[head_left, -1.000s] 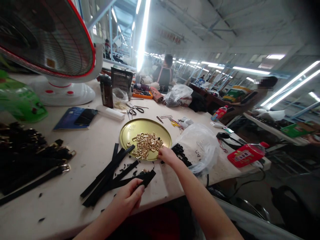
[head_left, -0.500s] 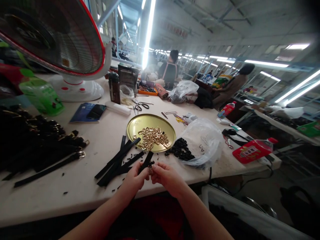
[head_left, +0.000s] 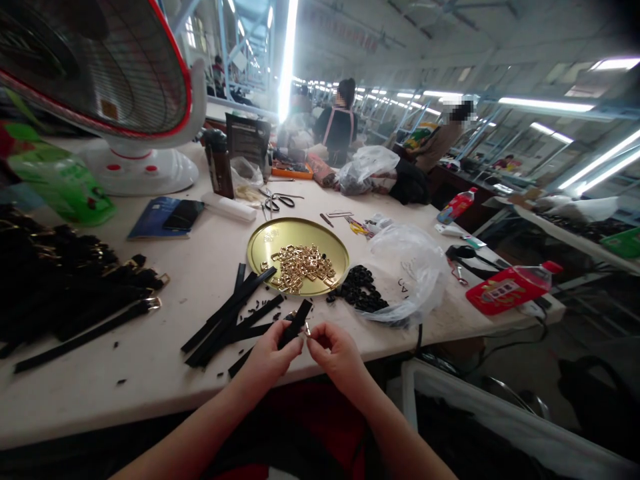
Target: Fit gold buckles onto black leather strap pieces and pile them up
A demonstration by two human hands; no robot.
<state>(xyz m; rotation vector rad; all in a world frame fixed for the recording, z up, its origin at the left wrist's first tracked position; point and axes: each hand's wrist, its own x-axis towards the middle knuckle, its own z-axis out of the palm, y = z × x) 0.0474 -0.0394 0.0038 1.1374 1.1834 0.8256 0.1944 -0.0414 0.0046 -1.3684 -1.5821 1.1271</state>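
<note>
At the table's near edge, my left hand (head_left: 273, 350) is closed on a black strap (head_left: 301, 316), one end of which points up and away. Close beside it, my right hand (head_left: 336, 348) pinches a small gold-coloured metal buckle (head_left: 307, 329) between thumb and forefinger, right at the strap. Whether the buckle is threaded on the strap I cannot tell. Beyond my hands, a round gold tray (head_left: 260, 243) holds a heap of gold buckles (head_left: 303, 267). Several loose black straps (head_left: 225, 323) lie left of my left hand, with small black bits scattered around them.
Small black pieces (head_left: 361, 290) spill from a clear plastic bag (head_left: 415, 273). A pile of buckled black straps (head_left: 75, 287) lies left, near a fan (head_left: 140, 167). Scissors (head_left: 280, 200), a phone (head_left: 183, 215) and a red bottle (head_left: 510, 288) are on the table. Two people are farther off.
My right hand has drawn slightly apart from my left, and the gold buckle now shows at its fingertips. The strap in my left hand has shifted. The view has moved slightly.
</note>
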